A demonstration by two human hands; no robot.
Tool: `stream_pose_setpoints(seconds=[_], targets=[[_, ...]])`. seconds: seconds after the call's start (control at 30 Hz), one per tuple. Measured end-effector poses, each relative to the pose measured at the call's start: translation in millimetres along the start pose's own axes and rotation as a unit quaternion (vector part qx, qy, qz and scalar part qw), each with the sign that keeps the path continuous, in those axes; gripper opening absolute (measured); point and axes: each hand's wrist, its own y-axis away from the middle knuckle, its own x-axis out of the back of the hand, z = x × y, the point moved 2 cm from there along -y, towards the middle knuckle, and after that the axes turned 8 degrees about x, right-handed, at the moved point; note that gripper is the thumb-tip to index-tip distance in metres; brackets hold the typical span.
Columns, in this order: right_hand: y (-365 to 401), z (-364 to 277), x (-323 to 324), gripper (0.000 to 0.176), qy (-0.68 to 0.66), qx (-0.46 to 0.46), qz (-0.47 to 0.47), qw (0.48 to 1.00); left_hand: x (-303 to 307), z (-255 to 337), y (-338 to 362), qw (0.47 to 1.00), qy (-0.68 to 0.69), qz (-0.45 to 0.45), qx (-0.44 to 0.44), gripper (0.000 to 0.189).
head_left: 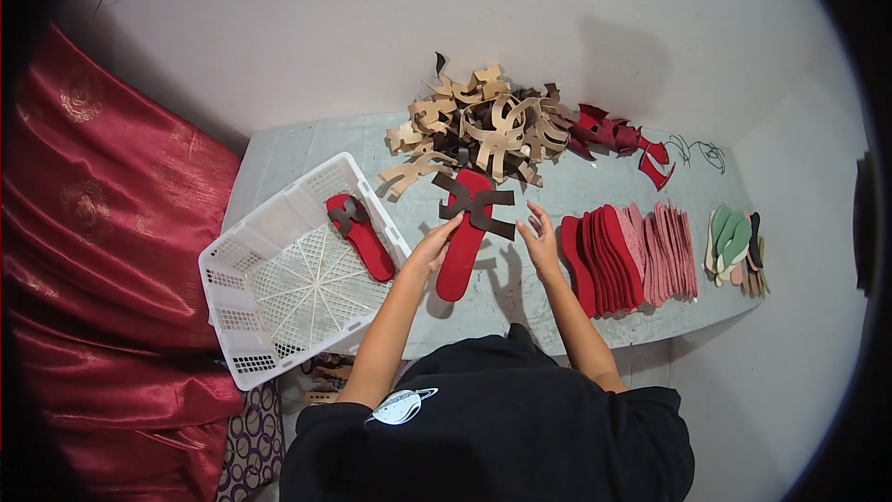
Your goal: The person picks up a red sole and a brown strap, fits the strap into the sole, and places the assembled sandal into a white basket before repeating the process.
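My left hand point(435, 244) is closed on the left edge of a red slipper sole point(455, 270), held up over the table. A dark brown H-shaped strap point(479, 208) lies flat across the sole's upper part, its arms sticking out past both sides. The fingertips of my left hand reach the strap's lower left arm. Just right of the strap, my right hand point(541, 240) has its fingers apart with nothing in them. To the left, a red slipper point(370, 246) with a brown strap fitted over it rests in a white plastic crate point(243, 286).
A heap of tan and brown straps point(497, 125) lies at the table's back, beside dark red straps point(604, 130). Red soles point(599, 260) and pink soles point(664, 251) stand in rows at right. Green soles point(736, 240) lie further right. A red curtain point(121, 251) hangs left.
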Motion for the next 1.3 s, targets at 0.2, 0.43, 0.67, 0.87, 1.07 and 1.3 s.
stream_pose_setpoints(seconds=[0.2, 0.43, 0.67, 0.87, 1.07, 1.3], targets=[[9.2, -34.8, -24.0, 0.058, 0.302, 0.212, -0.002, 0.930, 1.1, 1.8, 1.2, 1.000, 0.001, 0.011, -0.002, 0.043], [6.1, -52.1, -47.2, 0.039, 0.461, 0.271, -0.056, 0.843, 0.2, 1.2, 5.3, 0.995, -0.083, 0.047, 0.006, 0.061], [-6.9, -58.1, -57.7, 0.029, 0.480, 0.272, -0.049, 0.833, 4.0, 1.1, 5.1, 0.992, -0.113, 0.051, 0.029, 0.064], [-12.9, -50.4, -63.4, 0.028, 0.488, 0.247, -0.026, 0.837, 2.9, 1.6, 7.6, 0.988, -0.135, 0.062, 0.037, 0.059], [-12.7, -47.8, -63.9, 0.026, 0.474, 0.244, -0.031, 0.846, 0.3, 0.9, 6.6, 0.988, -0.140, 0.066, 0.023, 0.060], [-10.8, -45.4, -61.5, 0.024, 0.471, 0.247, -0.042, 0.846, 7.5, -2.3, -0.1, 0.989, -0.128, 0.061, 0.037, 0.061]])
